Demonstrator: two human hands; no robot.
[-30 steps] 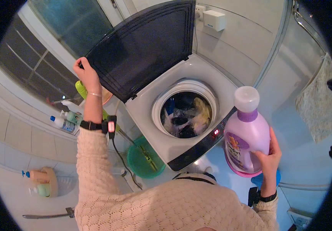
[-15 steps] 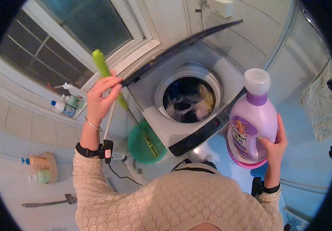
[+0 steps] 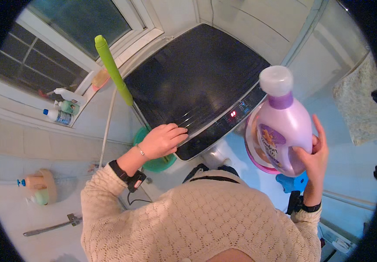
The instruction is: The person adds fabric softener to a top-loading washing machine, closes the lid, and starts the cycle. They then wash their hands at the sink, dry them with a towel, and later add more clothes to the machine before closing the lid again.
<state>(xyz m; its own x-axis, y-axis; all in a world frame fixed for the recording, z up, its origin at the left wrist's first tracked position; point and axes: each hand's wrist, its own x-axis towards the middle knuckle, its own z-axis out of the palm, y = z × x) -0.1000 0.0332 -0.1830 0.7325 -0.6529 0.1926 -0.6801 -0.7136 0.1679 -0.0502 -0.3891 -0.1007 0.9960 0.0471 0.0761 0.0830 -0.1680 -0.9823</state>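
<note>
The black lid [image 3: 192, 74] of the washing machine lies down over the drum, which it hides. My left hand [image 3: 164, 139] is at the lid's front left corner, fingers bent together over its edge; the fingertips are partly hidden. A large lilac bottle [image 3: 286, 126] with a whitish cap and purple label, like a fabric softener bottle, is in my right hand [image 3: 315, 153]. Those fingers wrap round its handle side, holding it upright, cap up. Just right of the machine's control panel [image 3: 232, 115], with its lit red digits, hangs the bottle.
A mop with a lime-green handle [image 3: 112, 67] leans by the machine's left side, above a green basin [image 3: 155, 163]. Behind the bottle stands a pink-rimmed basin [image 3: 251, 150], with a blue item [image 3: 291, 181] nearby. Several bottles line the window sill [image 3: 81, 109].
The raised lid has come down over the drum. My left hand has moved down and toward me with it. The bottle has shifted slightly left and up, still in my right hand.
</note>
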